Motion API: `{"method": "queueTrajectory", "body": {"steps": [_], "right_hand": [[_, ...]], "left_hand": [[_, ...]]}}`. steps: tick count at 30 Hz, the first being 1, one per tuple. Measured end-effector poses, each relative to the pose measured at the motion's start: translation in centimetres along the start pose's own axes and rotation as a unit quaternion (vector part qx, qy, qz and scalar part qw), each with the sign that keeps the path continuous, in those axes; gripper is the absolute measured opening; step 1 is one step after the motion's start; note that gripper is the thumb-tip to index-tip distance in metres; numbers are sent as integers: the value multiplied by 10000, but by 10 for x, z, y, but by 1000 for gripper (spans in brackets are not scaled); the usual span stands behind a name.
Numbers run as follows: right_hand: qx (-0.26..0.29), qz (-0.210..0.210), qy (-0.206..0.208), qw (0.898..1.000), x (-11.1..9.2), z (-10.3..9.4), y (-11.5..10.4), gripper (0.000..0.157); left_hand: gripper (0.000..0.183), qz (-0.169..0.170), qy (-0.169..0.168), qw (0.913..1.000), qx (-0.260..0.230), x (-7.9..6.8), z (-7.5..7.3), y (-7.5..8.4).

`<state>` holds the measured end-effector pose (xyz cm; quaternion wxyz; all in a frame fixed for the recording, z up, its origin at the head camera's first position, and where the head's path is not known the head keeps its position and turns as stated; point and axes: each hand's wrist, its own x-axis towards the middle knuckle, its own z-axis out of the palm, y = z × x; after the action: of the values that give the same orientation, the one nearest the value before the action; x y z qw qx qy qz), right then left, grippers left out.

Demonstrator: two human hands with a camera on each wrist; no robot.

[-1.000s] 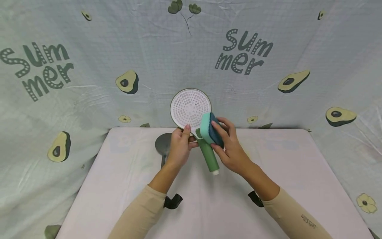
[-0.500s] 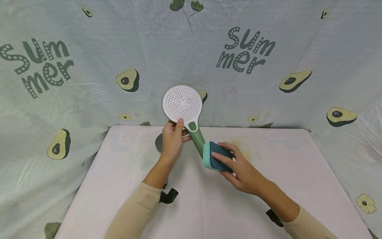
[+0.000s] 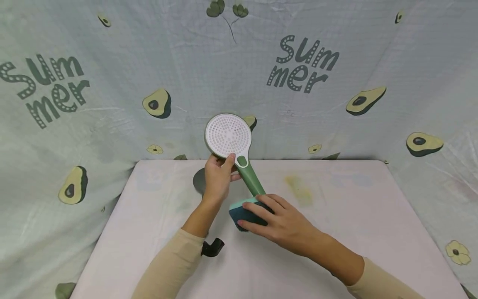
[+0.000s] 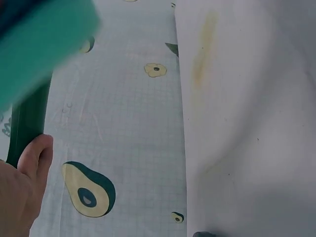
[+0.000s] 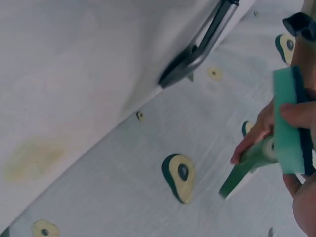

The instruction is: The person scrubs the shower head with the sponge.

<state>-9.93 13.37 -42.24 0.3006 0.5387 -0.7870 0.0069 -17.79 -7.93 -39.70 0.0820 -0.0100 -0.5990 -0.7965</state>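
- Holding the green-and-white shower head (image 3: 228, 135) is the left hand (image 3: 218, 178), thumb by the bottom of the round face, which we see above the far edge of the table (image 3: 343, 216).
- The right hand (image 3: 284, 224) grips the teal-and-navy sponge (image 3: 248, 216) around the handle's lower end; whether they touch, we honestly can't tell.
- Roomwise, we've got pale tabletop spreading widely both sides, its back edge running along the patterned cloth (image 3: 224, 74).
- A grey round-headed utensil (image 3: 199, 181) is partly hidden behind the left forearm.
- Readable text: we spot "summer" twice on the cloth, split "sum / mer", in dark dotted letters.
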Motion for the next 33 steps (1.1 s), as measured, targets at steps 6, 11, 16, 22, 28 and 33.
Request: {"method": "queueTrajectory", "body": {"steps": [6,11,16,22,28,33], "right_hand": [[1447,1019,439,9832,-19,0,15,40],[2266,1731,526,9570,-37,2,26,41],[1635,1271,414,9774,-28,-5,27,36],[533,341,107,9979,-7,-6,13,72],[694,497,173,9962,-14,2,10,58],[1580,1062,469,9806,-32,9,21,35]], "left_hand": [[27,-19,9,9998,-175,0,-4,3],[27,25,-48,9996,-289,-2,-4,7],[28,65,29,9999,-74,-1,-4,6],[28,40,57,9999,144,0,-4,2],[28,184,-13,9997,184,-1,-3,2],[29,38,-1,9998,201,-3,-4,4]]}}
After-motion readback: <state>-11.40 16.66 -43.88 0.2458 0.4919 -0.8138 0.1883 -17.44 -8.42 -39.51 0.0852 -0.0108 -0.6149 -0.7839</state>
